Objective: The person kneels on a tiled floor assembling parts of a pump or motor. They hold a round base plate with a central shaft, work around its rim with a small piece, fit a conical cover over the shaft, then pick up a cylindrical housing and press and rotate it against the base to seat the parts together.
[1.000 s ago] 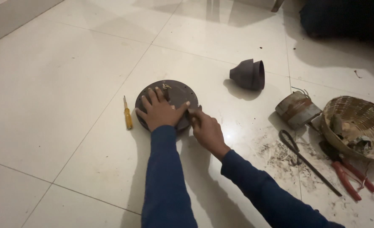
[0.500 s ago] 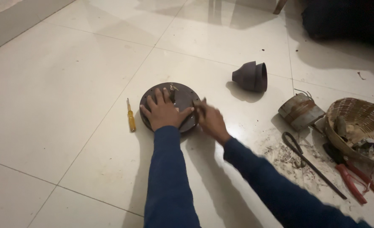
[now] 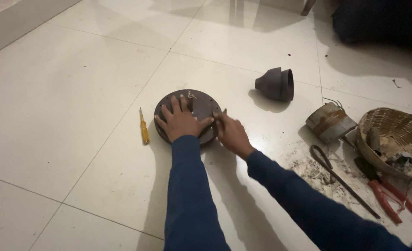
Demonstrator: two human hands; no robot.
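A round dark metal disc (image 3: 201, 104) with small holes near its rim lies flat on the white tiled floor. My left hand (image 3: 180, 122) is spread flat on top of it, fingers apart, pressing it down. My right hand (image 3: 231, 134) is at the disc's right edge with its fingers pinched on a small thin tool or part that I cannot make out. Both arms wear dark blue sleeves.
A yellow-handled screwdriver (image 3: 143, 129) lies left of the disc. A dark cone-shaped cover (image 3: 275, 84) lies behind it on the right. Further right are a wound metal coil piece (image 3: 329, 122), a woven basket (image 3: 396, 135), red-handled pliers (image 3: 388, 196), a thin dark tool (image 3: 338, 175) and scattered debris.
My right hand has shifted a little along the disc's right edge. The left hand stays pressed on the disc. The camera view has drifted slightly.
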